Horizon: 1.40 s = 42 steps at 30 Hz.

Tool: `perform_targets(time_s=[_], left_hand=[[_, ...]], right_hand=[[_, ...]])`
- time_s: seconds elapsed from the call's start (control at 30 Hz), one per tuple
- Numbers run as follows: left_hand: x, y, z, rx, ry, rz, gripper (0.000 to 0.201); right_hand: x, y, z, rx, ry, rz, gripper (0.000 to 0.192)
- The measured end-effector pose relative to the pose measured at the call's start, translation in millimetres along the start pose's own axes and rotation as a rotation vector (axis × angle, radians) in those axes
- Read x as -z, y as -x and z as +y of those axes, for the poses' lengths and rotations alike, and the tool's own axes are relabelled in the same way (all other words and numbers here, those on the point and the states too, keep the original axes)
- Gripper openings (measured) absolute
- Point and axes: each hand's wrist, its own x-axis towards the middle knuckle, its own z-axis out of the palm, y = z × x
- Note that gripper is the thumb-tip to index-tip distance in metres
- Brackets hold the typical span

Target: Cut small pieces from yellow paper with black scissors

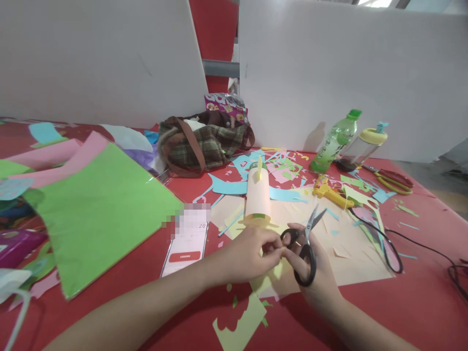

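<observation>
Scissors in hand over a scrap-strewn red table

The right hand (318, 268) grasps black-handled scissors (308, 231), their blades parted and pointing away from the person. The left hand (256, 251) is pinched, its fingertips meeting the right hand's just beside the scissor handles; whether a small piece sits in that pinch cannot be told.

Under and around the grip spreads a red table (413, 302), littered with cut paper. A pale sheet (358, 265) lies beneath the hands and reaches out to their right. Nearer the person than the grip is a yellow-green scrap (241, 324) with a ragged cut edge. Just beyond the left hand is a paper-wrapped cylinder (258, 195), green at both ends, with a blue strip (230, 185) passing by it. Farther on from the grip, thin cuttings (287, 168) pile up before a plaid bag (223, 146) and a snack packet (227, 106).

Left of the grip lie a phone (186, 241) and a big green sheet (106, 209). Right of it and farther off are a yellow glue gun (334, 195) with a black cord (369, 226), a tilted green bottle (336, 141) and a yellow-lidded cup (365, 146).

Beyond everything, two white panels (340, 73) wall off the table. Between them show a red strip (215, 29) and a grey bar (221, 68).
</observation>
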Motion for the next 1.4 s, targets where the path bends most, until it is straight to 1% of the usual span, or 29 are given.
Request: perform_targets(time_s=[0.07,0.13,0.23,0.3,0.43,0.53,0.63,0.77,0.9,1.13,1.4], left_hand=[[3.7,0.2,2.3,0.004,-0.002,0.023,0.016],[9.6,0.7,4.9,0.018,0.015,0.045,0.016],[19.3,1.9,7.1,0.051,0.051,0.133,0.017],[24.0,2.6,7.0,0.053,0.082,0.207,0.015],[26.6,2.7,5.8,0.039,0.129,0.238,0.015],[24.6,2.2,5.2,0.045,0.122,0.242,0.015],[21.9,2.4,5.4,0.054,0.089,0.22,0.013],[19.9,3.3,6.9,0.059,0.059,0.196,0.015],[19.0,3.2,8.0,0.057,0.069,0.204,0.016],[13.0,3.8,8.6,0.092,0.156,0.225,0.016],[6.6,5.1,9.3,0.085,0.152,0.284,0.016]], right_hand=[[-0.2,1.5,-0.5,-0.034,0.002,-0.013,0.031],[-0.5,2.8,-1.0,-0.068,0.02,-0.053,0.033],[-1.4,4.0,-1.4,-0.098,0.042,-0.159,0.036],[-2.1,4.7,-1.7,-0.085,0.032,-0.247,0.042],[-1.7,6.6,-4.3,-0.06,0.033,-0.394,0.06],[0.6,8.2,-6.8,-0.1,0.041,-0.453,0.055],[2.5,8.6,-8.1,-0.127,0.032,-0.455,0.047],[2.3,7.2,-7.9,-0.09,0.034,-0.438,0.043],[0.3,6.7,-9.0,-0.083,0.016,-0.443,0.038],[-1.8,7.8,-12.9,-0.089,0.033,-0.429,0.042],[-0.6,8.6,-10.9,-0.076,0.09,-0.405,0.044]])
